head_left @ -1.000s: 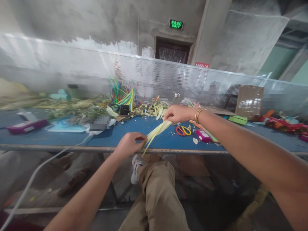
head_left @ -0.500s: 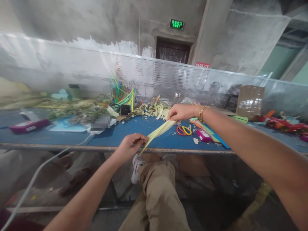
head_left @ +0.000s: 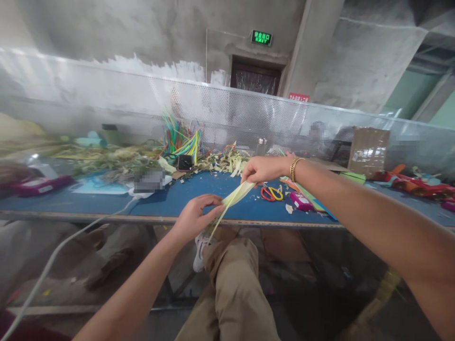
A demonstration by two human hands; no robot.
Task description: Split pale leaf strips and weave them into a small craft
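Note:
A pale yellow-green strip (head_left: 237,193), thin and leaf-like, stretches slantwise between my two hands above the front of the table. I cannot tell if it is husk or crepe paper. My right hand (head_left: 265,169) pinches its upper end, the back of the hand toward me and a gold bracelet at the wrist. Lower and to the left, my left hand (head_left: 199,213) has thumb and fingertips closed on the other end. A narrow tail of the strip hangs below the left fingertips, past the table edge. Red-and-yellow-handled scissors (head_left: 272,193) lie just beyond, below the right hand.
Scraps (head_left: 227,162) and colourful pipe cleaners (head_left: 181,137) are heaped at the back of the blue table (head_left: 177,203). A white cable (head_left: 67,241) runs off the front edge. A purple box (head_left: 301,201) lies right, a cardboard box (head_left: 368,151) behind. A co-worker's hand (head_left: 12,173) shows far left.
My left hand has moved slightly right and up along the strip, closer to my right hand, its fingers now straighter. My right hand has shifted slightly left. A co-worker's hand has appeared far left.

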